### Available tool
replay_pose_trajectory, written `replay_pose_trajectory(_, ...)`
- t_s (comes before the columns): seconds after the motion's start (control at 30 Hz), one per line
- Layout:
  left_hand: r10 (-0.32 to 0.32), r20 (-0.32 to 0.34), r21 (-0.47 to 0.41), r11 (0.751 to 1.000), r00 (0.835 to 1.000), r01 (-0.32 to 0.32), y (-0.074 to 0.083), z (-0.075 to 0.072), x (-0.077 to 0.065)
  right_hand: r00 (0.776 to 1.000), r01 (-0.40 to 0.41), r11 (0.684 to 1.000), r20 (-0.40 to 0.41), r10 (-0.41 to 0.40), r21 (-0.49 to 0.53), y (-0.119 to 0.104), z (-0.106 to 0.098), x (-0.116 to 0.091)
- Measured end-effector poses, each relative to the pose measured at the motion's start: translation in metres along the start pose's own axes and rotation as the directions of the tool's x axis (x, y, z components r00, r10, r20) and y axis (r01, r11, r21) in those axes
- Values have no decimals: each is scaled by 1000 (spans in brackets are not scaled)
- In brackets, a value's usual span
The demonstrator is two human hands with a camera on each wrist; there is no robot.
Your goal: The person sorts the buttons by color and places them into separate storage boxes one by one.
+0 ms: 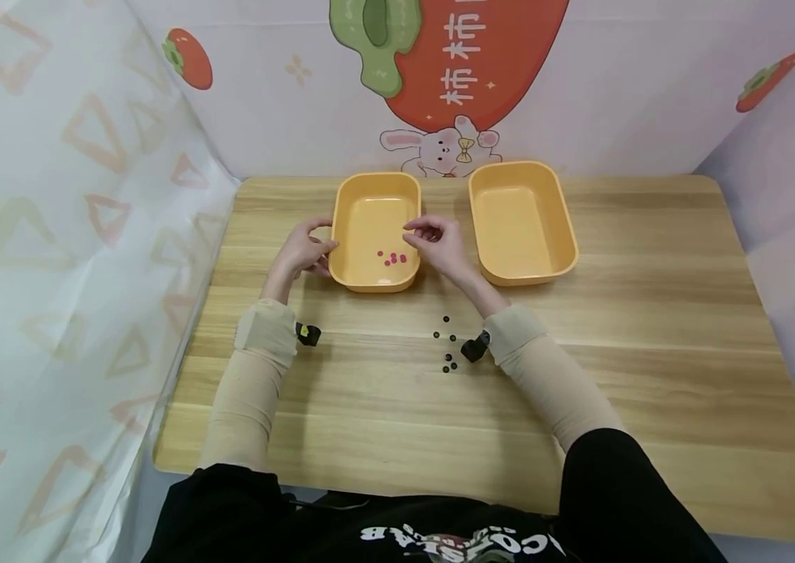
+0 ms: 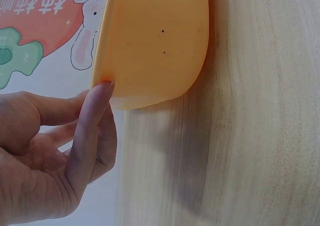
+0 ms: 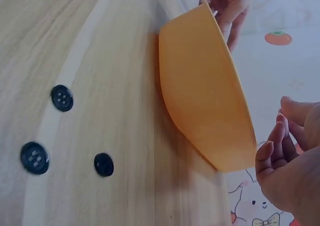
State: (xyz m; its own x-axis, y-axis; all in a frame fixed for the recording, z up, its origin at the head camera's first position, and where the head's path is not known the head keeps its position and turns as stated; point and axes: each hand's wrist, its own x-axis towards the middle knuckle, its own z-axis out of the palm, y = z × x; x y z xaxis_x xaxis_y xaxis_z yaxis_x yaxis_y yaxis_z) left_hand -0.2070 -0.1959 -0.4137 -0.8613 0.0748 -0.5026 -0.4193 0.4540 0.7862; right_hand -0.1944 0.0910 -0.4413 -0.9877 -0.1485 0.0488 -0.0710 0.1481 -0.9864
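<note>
The left tray (image 1: 370, 219), near the tabletop's (image 1: 664, 297) far edge, bears small pink pieces (image 1: 402, 258) toward its near right corner. The left hand (image 1: 307, 249) pinches its left rim; the right hand (image 1: 442, 245) is at its right rim, thumb and fingertips close together, contents undeterminable. The right tray (image 1: 520, 227) stands apart, with broad wood rightward. Black buttons (image 3: 62, 98) lie between trays and front edge.

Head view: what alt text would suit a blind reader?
A person's left hand grips a yellow rounded-rectangular plastic tub holding small pink pieces; the right hand hovers at its opposite edge. A second yellow tub stands to the right, and small round black buttons lie on the light wooden table.
</note>
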Motion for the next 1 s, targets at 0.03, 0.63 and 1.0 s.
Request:
replay_pose_trajectory(0.03, -2, -1, -1, 1000, 1000, 2, 0, 0, 0, 1000, 2, 1000, -2, -2, 5, 1, -3, -3)
replay_pose_trajectory(0.63, -17, -3, 13, 1000, 1000, 17, 3, -1, 2, 987, -42, 995, 148, 54, -88, 14, -59, -74)
replay_pose_trajectory(1.0, -17, 3, 19, 1000, 1000, 17, 1, -1, 3, 952, 7, 954, 293, 85, -300, 41, -67, -96)
